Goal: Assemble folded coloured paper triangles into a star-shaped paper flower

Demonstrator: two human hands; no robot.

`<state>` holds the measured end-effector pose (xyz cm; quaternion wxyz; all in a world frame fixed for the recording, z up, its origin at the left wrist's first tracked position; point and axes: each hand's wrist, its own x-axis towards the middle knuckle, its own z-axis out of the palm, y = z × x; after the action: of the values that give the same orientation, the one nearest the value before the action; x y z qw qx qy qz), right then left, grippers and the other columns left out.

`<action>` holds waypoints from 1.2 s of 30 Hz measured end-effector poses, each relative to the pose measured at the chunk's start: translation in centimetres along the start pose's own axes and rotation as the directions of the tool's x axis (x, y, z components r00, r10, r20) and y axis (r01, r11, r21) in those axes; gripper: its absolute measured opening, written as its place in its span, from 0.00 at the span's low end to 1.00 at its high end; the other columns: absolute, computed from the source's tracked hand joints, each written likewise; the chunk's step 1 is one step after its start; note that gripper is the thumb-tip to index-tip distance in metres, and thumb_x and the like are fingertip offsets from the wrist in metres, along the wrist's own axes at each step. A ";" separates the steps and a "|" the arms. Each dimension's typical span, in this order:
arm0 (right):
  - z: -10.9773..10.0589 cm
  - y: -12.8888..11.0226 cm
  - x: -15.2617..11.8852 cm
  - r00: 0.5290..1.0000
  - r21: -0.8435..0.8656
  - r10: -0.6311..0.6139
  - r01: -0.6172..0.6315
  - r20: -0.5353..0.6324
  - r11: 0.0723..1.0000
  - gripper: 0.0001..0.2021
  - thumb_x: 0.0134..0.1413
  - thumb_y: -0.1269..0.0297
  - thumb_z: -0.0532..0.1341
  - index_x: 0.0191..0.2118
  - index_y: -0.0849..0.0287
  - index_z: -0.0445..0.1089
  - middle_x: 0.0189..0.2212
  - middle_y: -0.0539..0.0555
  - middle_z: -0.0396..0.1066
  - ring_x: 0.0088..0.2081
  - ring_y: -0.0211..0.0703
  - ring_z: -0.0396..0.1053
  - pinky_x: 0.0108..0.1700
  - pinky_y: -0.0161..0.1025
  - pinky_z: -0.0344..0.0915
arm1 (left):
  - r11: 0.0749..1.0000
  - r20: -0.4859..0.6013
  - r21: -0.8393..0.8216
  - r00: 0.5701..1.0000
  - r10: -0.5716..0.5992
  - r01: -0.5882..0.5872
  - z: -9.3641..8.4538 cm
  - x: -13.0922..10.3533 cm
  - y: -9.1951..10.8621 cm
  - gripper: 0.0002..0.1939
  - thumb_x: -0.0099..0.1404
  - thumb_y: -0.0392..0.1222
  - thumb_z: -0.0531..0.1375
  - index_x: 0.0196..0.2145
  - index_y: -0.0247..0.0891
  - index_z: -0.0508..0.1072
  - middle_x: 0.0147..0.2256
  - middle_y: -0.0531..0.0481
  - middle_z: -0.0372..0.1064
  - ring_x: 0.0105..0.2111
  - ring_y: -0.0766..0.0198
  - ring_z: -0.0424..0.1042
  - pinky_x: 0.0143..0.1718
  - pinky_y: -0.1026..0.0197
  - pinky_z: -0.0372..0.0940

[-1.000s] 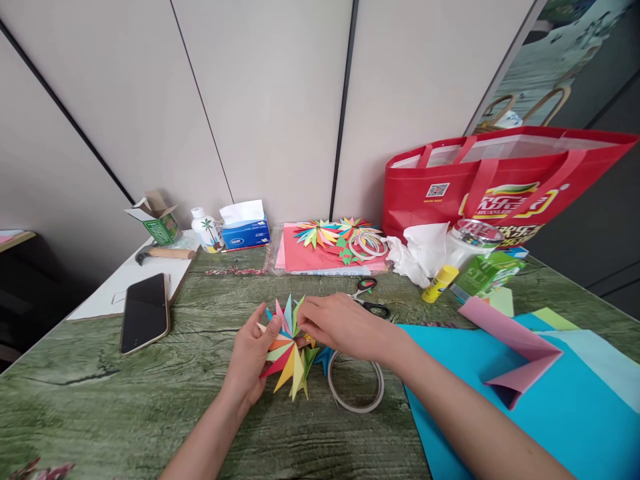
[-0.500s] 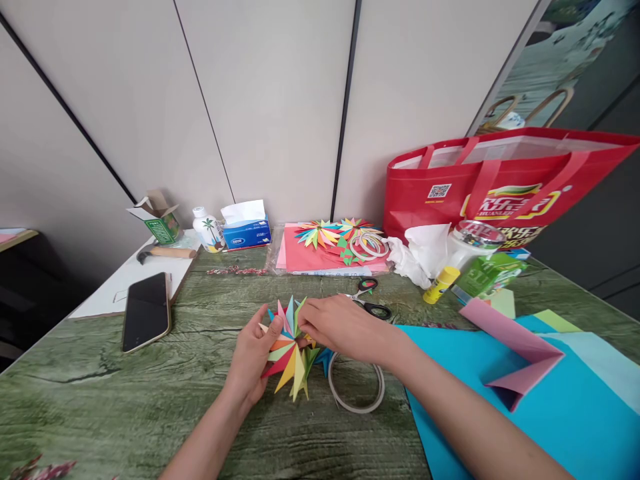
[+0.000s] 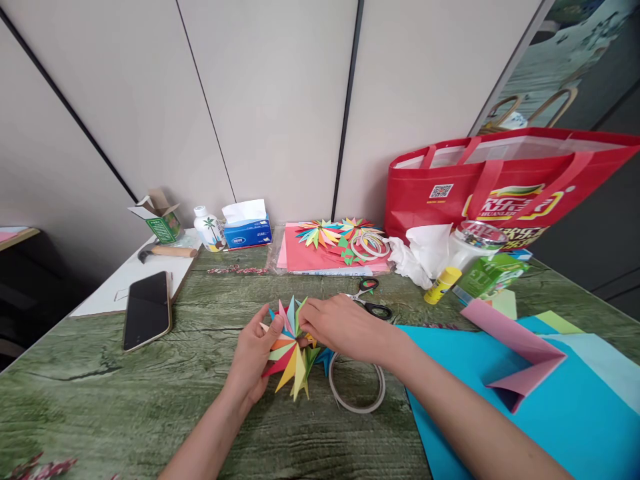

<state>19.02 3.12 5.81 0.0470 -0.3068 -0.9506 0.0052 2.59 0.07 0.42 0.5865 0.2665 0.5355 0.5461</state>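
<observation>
A many-pointed folded paper star (image 3: 289,357) in pink, orange, yellow, green and blue is held just above the table. Its left side is gripped by my left hand (image 3: 254,352), thumb on the front face and fingers behind. My right hand (image 3: 334,325) pinches the star's upper right points, and its fingertips are partly hidden behind the knuckles. Just right of the star lies a roll of double-sided tape (image 3: 358,408), with a blue paper piece (image 3: 325,361) showing between them. Black-handled scissors (image 3: 373,309) rest beyond my right wrist.
Blue paper sheets (image 3: 450,413) with a folded pink paper (image 3: 520,343) cover the right side. A glue stick (image 3: 442,285), a red bag (image 3: 440,193) and a tissue box (image 3: 247,231) stand behind. Finished paper stars (image 3: 320,235) lie at the back. A phone (image 3: 147,310) and hammer (image 3: 173,251) are left.
Hardly anything differs. Both hands keep their hold on the paper star, and the whole view has shifted very slightly.
</observation>
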 end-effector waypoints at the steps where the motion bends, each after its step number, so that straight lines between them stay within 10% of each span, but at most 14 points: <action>1: 0.0 0.0 0.0 1.000 -0.007 0.001 -0.001 0.005 1.000 0.10 0.61 0.64 0.48 0.35 0.64 0.62 0.31 0.55 0.68 0.26 0.39 0.65 0.24 0.36 0.40 | 1.000 0.002 0.001 1.000 -0.001 0.001 0.0 0.0 0.0 0.43 0.38 0.51 0.69 0.50 0.32 0.62 0.15 0.63 0.59 0.13 0.73 0.59 0.16 0.69 0.57; 36: -0.7 0.4 -0.2 0.997 0.371 0.048 -0.023 -0.059 0.928 0.09 0.60 0.70 0.49 0.31 0.63 0.63 0.27 0.51 0.66 0.28 0.34 0.60 0.29 0.32 0.49 | 1.000 0.033 -0.004 0.999 0.008 -0.008 0.2 -0.6 0.7 0.48 0.41 0.49 0.68 0.56 0.30 0.56 0.14 0.60 0.62 0.12 0.71 0.61 0.15 0.69 0.57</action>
<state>19.52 3.31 6.46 0.1358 -0.3097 -0.9248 0.1745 2.63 -0.23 1.27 0.5937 0.2764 0.5235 0.5450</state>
